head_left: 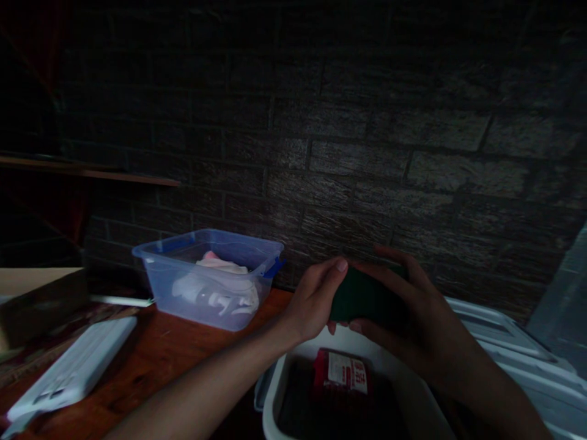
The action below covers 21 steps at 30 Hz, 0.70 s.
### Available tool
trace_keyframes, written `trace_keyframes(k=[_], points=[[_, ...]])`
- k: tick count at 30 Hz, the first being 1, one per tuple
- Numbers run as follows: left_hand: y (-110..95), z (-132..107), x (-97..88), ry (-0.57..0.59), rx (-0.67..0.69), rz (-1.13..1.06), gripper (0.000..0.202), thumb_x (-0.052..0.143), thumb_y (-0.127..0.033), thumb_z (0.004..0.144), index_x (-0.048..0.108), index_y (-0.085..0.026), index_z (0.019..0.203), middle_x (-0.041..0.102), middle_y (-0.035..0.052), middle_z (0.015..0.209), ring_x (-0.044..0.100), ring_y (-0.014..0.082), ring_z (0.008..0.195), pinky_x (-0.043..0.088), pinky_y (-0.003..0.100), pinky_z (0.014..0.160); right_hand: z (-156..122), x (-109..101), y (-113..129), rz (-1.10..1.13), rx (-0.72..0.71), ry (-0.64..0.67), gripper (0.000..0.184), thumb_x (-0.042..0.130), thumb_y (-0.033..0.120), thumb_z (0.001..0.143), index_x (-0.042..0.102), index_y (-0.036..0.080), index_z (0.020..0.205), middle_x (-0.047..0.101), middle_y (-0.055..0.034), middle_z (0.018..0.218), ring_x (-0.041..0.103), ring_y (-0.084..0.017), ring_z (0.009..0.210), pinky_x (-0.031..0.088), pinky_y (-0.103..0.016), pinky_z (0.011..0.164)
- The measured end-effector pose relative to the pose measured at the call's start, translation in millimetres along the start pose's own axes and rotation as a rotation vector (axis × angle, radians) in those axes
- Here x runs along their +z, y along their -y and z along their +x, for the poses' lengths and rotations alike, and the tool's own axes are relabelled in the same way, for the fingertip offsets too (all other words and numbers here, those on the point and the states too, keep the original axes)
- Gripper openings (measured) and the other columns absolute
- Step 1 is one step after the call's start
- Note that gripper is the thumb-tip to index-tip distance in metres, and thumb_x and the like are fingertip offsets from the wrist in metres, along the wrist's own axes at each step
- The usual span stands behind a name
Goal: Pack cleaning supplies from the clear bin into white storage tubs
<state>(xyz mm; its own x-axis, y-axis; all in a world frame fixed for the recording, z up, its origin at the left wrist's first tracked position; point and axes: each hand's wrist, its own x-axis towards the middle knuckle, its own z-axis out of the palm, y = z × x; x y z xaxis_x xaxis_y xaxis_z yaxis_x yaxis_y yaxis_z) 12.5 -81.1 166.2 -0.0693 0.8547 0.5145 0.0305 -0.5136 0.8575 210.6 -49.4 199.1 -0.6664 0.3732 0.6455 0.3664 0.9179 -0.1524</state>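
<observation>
Both of my hands hold a dark green bundle (362, 296), which looks like rolled cloth, above an open white bin (293, 373). My left hand (314, 299) grips its left end with thumb on top. My right hand (413, 318) wraps around its right side, fingers curled over and under. Inside the white bin lies a red packet with a white label (342, 373) on dark contents.
A clear blue-tinted plastic tub (208, 275) holding white items stands on the wooden table (151, 360) by the dark brick wall. A white lid (73, 370) lies at the left, another white lid (518, 348) at the right. A box (39, 299) sits far left.
</observation>
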Motion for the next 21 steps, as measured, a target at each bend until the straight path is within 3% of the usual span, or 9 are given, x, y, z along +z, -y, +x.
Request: trace_keyframes(k=[5, 12, 18, 21], points=[[-1.6, -4.9, -1.8, 0.048, 0.072, 0.045, 0.041, 0.050, -0.055, 0.100, 0.065, -0.021, 0.118, 0.060, -0.0011, 0.078, 0.056, 0.0089, 0.044, 0.038, 0.016, 0.031, 2.7, 2.8, 0.6, 0.027, 0.010, -0.055, 0.061, 0.070, 0.046, 0.091, 0.048, 0.033, 0.146, 0.038, -0.0096, 0.152, 0.042, -0.030, 0.143, 0.048, -0.048, 0.113], [-1.9, -10.6, -1.8, 0.073, 0.049, 0.128, 0.044, 0.044, -0.057, 0.102, 0.063, -0.025, 0.126, 0.060, 0.0001, 0.081, 0.056, 0.0106, 0.050, 0.037, 0.017, 0.033, 5.4, 12.8, 0.1, 0.068, 0.090, -0.103, 0.067, 0.072, 0.052, 0.088, 0.047, 0.024, 0.144, 0.048, -0.0120, 0.144, 0.053, -0.028, 0.130, 0.049, -0.044, 0.109], [3.6, -10.9, -1.7, 0.065, 0.088, 0.116, 0.052, 0.035, -0.060, 0.102, 0.065, -0.024, 0.125, 0.062, 0.0037, 0.088, 0.059, 0.0140, 0.059, 0.042, 0.019, 0.036, 9.4, 18.8, 6.3, 0.110, 0.164, -0.151, 0.040, 0.063, 0.050, 0.095, 0.060, 0.026, 0.127, 0.059, -0.0103, 0.126, 0.062, -0.027, 0.112, 0.053, -0.045, 0.097], [7.3, -10.0, -3.3, 0.048, 0.088, 0.114, 0.051, 0.034, -0.059, 0.103, 0.066, -0.024, 0.121, 0.064, 0.0036, 0.087, 0.059, 0.0142, 0.057, 0.040, 0.021, 0.038, 10.5, 23.0, 9.7, 0.130, 0.214, -0.169, 0.037, 0.057, 0.051, 0.098, 0.060, 0.025, 0.125, 0.061, -0.0110, 0.121, 0.065, -0.028, 0.105, 0.054, -0.046, 0.092]])
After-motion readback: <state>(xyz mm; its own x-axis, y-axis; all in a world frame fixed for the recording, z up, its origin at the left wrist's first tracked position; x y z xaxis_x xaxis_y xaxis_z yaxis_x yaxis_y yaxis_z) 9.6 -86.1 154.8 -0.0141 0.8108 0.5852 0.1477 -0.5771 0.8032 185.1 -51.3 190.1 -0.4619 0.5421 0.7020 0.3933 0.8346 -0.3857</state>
